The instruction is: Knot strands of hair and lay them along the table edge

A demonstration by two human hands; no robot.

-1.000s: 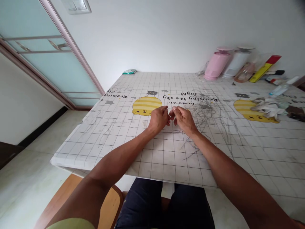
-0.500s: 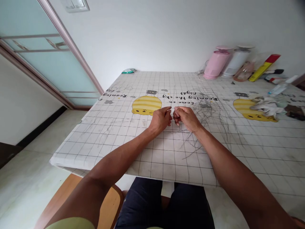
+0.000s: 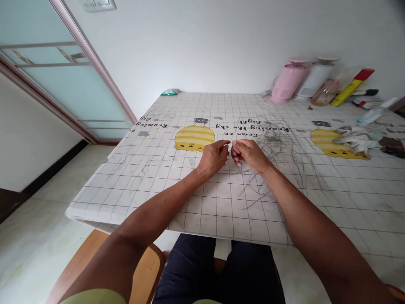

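Over the middle of the table, my left hand (image 3: 215,157) and my right hand (image 3: 248,154) face each other, thumbs and forefingers pinched, tips almost touching. A thin dark strand, very faint in the head view, seems to run from the pinched fingertips; its ends are hard to make out. Beside and under my right hand spreads a loose tangle of thin dark strands (image 3: 278,145), like fine wire or thread, reaching towards the front of the table. The curled lower fingers of both hands hide whatever lies in the palms.
A white checked tablecloth (image 3: 202,211) with yellow printed figures covers the table. At the back right stand a pink cylinder-shaped device (image 3: 289,82), a white one (image 3: 316,80) and a yellow-red box (image 3: 352,88). Crumpled cloth (image 3: 360,139) lies right; a green-white packet (image 3: 170,92) sits far left.
Both hands stay pinched close together, with my right hand a touch further right. The upright strand seen above the fingertips earlier is now fainter and leans differently. The view has shifted slightly.
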